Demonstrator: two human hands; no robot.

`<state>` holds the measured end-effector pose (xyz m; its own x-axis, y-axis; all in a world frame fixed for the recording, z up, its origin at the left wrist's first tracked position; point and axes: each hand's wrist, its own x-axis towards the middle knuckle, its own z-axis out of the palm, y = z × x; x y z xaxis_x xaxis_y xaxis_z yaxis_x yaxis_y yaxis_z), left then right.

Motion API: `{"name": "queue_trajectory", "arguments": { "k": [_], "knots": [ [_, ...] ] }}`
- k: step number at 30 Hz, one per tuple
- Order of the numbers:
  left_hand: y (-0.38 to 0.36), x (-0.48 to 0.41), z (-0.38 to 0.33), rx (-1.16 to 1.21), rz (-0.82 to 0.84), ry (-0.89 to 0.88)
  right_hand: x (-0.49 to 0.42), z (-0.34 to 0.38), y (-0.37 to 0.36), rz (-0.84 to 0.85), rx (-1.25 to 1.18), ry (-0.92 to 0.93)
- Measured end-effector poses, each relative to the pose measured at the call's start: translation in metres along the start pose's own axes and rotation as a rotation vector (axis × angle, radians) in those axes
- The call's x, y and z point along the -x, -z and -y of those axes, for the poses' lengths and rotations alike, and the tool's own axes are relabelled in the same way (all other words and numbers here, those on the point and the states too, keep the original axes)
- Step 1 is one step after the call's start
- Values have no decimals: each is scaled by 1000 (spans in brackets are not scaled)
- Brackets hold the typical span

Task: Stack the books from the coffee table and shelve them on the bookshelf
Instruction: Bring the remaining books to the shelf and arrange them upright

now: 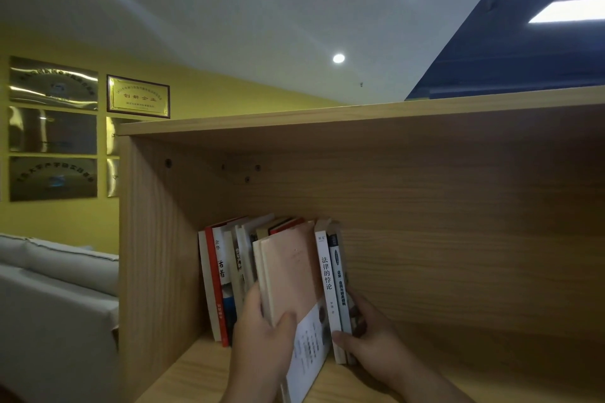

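Pink-cover book (291,268) sitting right between my hands, tilting, lower end poking out toward me. My left hand (262,330) gripping it low down, thumb curling over front cover, fingers going behind. My right hand (370,334) pinching bottoms of white-spine book (327,278) and dark-spine book (340,278), touching pink one's right side, thumb lying across spines. Both forearms reaching up into bookshelf (458,239). Other books (219,278) standing left of my left hand.
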<state>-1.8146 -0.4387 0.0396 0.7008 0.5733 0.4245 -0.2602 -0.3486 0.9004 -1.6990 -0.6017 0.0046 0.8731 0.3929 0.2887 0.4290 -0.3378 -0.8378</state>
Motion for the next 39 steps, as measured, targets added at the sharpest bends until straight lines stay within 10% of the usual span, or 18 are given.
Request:
{"name": "queue_trajectory", "arguments": {
  "k": [13, 24, 28, 33, 39],
  "knots": [
    [80, 11, 12, 402, -247, 27, -3, 21, -25, 55, 194, 7],
    [48, 6, -9, 612, 108, 250, 59, 65, -1, 121, -643, -139],
    [20, 6, -14, 440, 370, 205, 85, 67, 29, -12, -632, -106],
    [26, -13, 32, -526, 327, -213, 96, 40, 59, -385, -403, -168],
    [25, -20, 50, -591, 489, -183, 71, 36, 32, -577, -105, -111]
  ]
}}
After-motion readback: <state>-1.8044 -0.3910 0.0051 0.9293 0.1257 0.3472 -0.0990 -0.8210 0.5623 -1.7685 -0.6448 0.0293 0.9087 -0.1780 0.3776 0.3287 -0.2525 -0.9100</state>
